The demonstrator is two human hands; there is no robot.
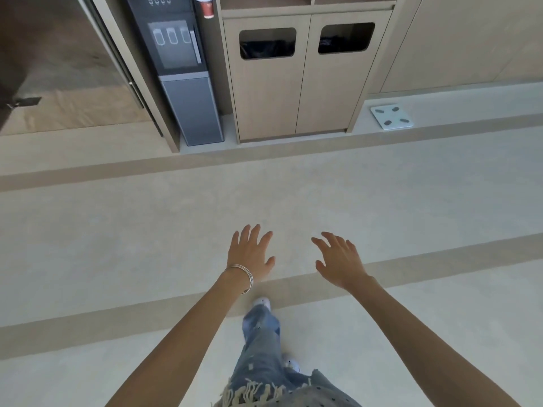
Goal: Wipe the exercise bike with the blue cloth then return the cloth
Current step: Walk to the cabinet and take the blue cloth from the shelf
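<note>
While both arms reach forward over the pale floor, the left hand and the right hand are spread wide, fingers apart, palms down, holding nothing. A thin bangle circles the left wrist. Below the arms, a leg in frayed light jeans steps forward, with a white shoe at its tip and another shoe nearer, to the right. Darker beige bands cross the floor from left to right, one under the hands and one farther off. Nothing lies on the floor between the hands and the far wall. At that wall, from left to right, stand a dark glass door, a grey water dispenser with a cup holder beside it, and a wooden bin cabinet with two dark openings. To the right of the cabinet a white bathroom scale lies flat on a low ledge. Neither the blue cloth nor the exercise bike is in view, so their position and direction cannot be told.
</note>
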